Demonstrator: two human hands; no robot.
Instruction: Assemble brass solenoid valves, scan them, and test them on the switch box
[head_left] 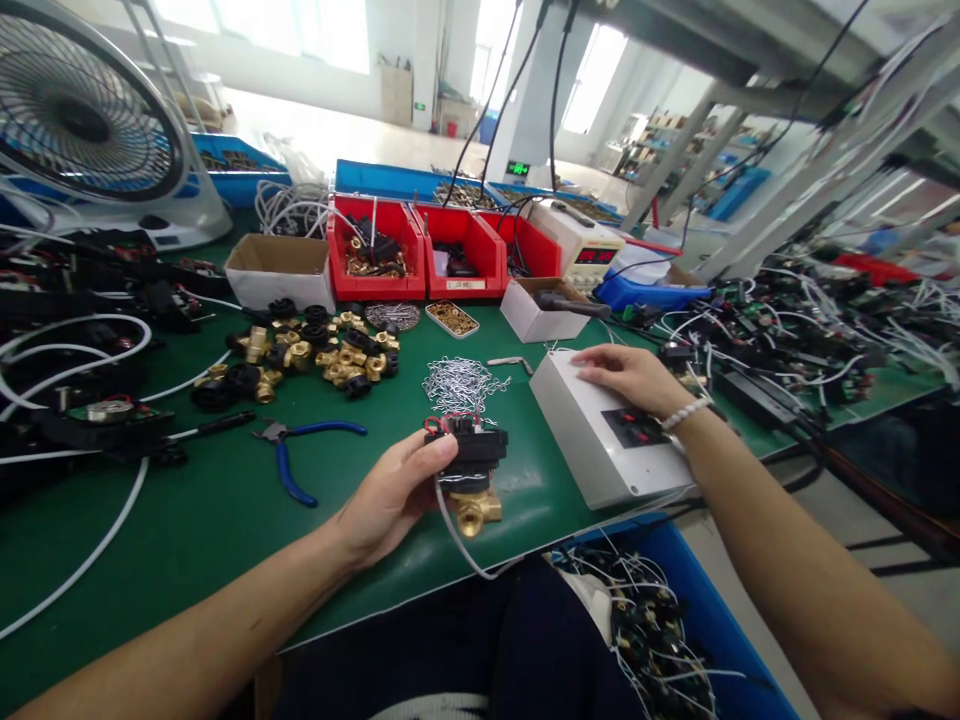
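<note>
Left hand pinches a motor valve left of the white box; right hand, loosely curled, seems empty, touching the box. Tugged, the valve's cord could snag.

Green workbench, blue-handled cutters, brass fittings, wire clip pile, pale switch box

Desk fan, lit green sign, bright windows
</note>
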